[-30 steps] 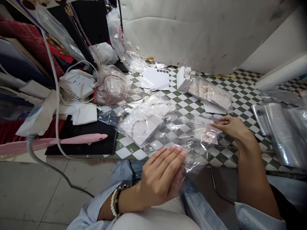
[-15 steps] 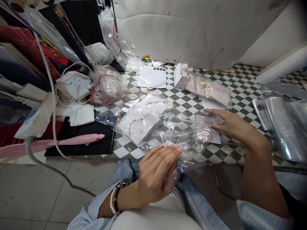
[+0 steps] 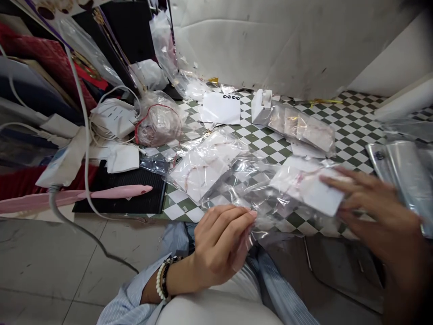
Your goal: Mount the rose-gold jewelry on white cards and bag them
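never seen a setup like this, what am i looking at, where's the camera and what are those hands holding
There is no machine here: these are a person's own bare hands, seen from a camera worn on the head, looking forward and down. The left hand, at the table's near edge, pinches some clear plastic. The right hand is blurred; its fingers are at a white card, but whether they grip it or only touch it is unclear. On the checkered tabletop also lie a bagged card, a row of clear packets and a black ribbed mat.
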### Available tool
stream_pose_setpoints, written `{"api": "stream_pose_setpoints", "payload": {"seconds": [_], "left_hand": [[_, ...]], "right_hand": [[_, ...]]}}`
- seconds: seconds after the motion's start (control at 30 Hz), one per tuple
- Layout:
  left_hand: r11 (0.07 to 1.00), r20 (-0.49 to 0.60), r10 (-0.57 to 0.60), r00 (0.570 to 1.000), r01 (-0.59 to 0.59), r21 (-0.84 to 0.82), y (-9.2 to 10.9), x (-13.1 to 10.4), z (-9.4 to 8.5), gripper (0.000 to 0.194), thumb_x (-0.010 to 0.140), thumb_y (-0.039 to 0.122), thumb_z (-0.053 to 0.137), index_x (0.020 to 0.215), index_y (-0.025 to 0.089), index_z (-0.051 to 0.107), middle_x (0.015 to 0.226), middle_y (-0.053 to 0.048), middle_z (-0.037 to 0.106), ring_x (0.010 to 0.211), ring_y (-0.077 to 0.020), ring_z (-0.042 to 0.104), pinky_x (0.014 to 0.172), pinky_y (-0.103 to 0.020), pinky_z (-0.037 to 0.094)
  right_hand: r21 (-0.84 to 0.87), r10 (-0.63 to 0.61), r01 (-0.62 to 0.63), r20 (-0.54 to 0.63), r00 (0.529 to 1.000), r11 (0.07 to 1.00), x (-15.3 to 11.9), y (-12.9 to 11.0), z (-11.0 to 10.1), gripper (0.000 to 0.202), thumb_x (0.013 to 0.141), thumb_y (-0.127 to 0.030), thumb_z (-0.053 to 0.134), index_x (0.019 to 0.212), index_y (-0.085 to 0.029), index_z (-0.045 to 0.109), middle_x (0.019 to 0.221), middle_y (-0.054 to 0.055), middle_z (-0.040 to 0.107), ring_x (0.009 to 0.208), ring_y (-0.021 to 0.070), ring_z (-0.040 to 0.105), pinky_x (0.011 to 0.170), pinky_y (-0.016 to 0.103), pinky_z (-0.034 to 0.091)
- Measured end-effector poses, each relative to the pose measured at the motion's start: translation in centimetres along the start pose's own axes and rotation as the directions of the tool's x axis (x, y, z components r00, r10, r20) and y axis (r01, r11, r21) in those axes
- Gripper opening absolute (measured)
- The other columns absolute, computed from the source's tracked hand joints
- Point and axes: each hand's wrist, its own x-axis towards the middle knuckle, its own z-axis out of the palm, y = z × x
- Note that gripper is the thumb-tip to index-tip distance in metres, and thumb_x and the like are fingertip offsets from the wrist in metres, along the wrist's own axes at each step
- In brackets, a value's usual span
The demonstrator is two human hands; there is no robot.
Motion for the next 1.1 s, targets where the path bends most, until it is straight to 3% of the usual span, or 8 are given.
{"api": "stream_pose_setpoints", "payload": {"seconds": [0.1,0.17,0.3,0.47,0.6,0.8,0.97,1.1], "left_hand": [[0.998,-0.014,0.018,1.000,-0.018,0.053,0.0,-0.1,0.0,0.027,0.087,0.003,0.059,0.113,0.005,0.064,0.093,-0.011,0.071,0.086,-0.0192,0.067,0.074,-0.032,0.055],[0.992,0.003,0.051,0.999,-0.051,0.113,0.2,0.0,-0.2,0.027,0.086,0.003,0.060,0.113,0.005,0.064,0.087,-0.010,0.070,0.079,-0.0184,0.065,0.068,-0.031,0.054],[0.967,0.085,0.124,0.989,-0.139,0.215,0.8,0.5,-0.7,0.022,0.083,0.007,0.066,0.105,0.006,0.068,0.075,-0.005,0.068,0.067,-0.0166,0.060,0.059,-0.030,0.049],[0.945,0.088,0.157,0.984,-0.175,0.276,1.1,0.4,-0.3,0.016,0.087,0.010,0.064,0.102,0.011,0.071,0.071,-0.001,0.066,0.062,-0.0135,0.058,0.057,-0.028,0.045],[0.928,0.078,0.161,0.984,-0.178,0.327,0.8,0.1,-0.5,0.018,0.089,0.012,0.066,0.106,0.012,0.071,0.066,0.001,0.063,0.058,-0.0129,0.053,0.054,-0.027,0.041],[0.915,0.116,0.237,0.965,-0.262,0.306,0.4,0.1,-1.2,0.022,0.088,0.011,0.068,0.110,0.005,0.069,0.056,0.004,0.054,0.049,-0.0114,0.041,0.046,-0.027,0.031],[0.914,0.135,0.297,0.945,-0.322,0.248,0.6,0.0,-1.2,0.022,0.086,0.011,0.071,0.107,0.004,0.071,0.053,0.005,0.048,0.049,-0.0109,0.042,0.046,-0.028,0.027],[0.921,0.054,0.302,0.952,-0.306,0.242,0.6,-0.2,-0.8,0.020,0.087,0.013,0.070,0.106,0.008,0.073,0.055,0.005,0.048,0.054,-0.0113,0.046,0.053,-0.028,0.034]], "right_hand": [[0.075,-0.091,0.077,0.202,0.975,0.994,-2.4,2.0,1.7,0.017,0.086,-0.038,0.059,0.071,-0.031,0.061,0.112,0.002,0.074,0.126,0.0301,0.059,0.114,0.056,0.037],[0.180,0.044,-0.093,0.258,0.965,0.979,-3.6,3.1,2.3,0.015,0.080,-0.043,0.069,0.087,-0.031,0.064,0.127,0.003,0.068,0.130,0.0302,0.056,0.113,0.054,0.040],[0.129,0.564,-0.565,0.046,0.824,0.815,-4.3,2.3,3.5,0.063,0.071,-0.072,0.066,0.112,-0.025,0.057,0.120,0.016,0.064,0.113,0.0394,0.063,0.096,0.059,0.051],[-0.015,0.591,-0.591,0.030,0.806,0.806,-2.0,-0.8,6.8,0.100,0.063,-0.069,0.073,0.144,-0.021,0.041,0.112,0.015,0.064,0.106,0.0408,0.062,0.090,0.061,0.050],[0.426,0.646,-0.703,0.296,0.703,0.570,-1.8,-0.5,5.3,0.083,0.053,-0.057,0.083,0.125,-0.025,0.058,0.073,0.004,0.064,0.059,0.0225,0.061,0.052,0.036,0.053],[0.282,0.586,-0.889,0.672,0.452,0.362,-4.5,-1.7,1.3,0.055,0.050,-0.050,0.087,0.101,-0.035,0.072,0.059,0.005,0.063,0.040,0.0182,0.048,0.033,0.029,0.034],[0.611,0.590,-0.680,0.394,0.705,0.405,-1.7,-6.7,5.4,0.047,0.061,-0.052,0.083,0.099,-0.027,0.070,0.050,-0.003,0.047,0.041,0.0118,0.036,0.035,0.025,0.030],[0.679,0.472,-0.535,0.302,0.828,0.503,1.8,-9.8,8.3,0.053,0.072,-0.053,0.077,0.113,-0.024,0.060,0.065,-0.004,0.054,0.047,0.0098,0.044,0.041,0.023,0.038]]}}
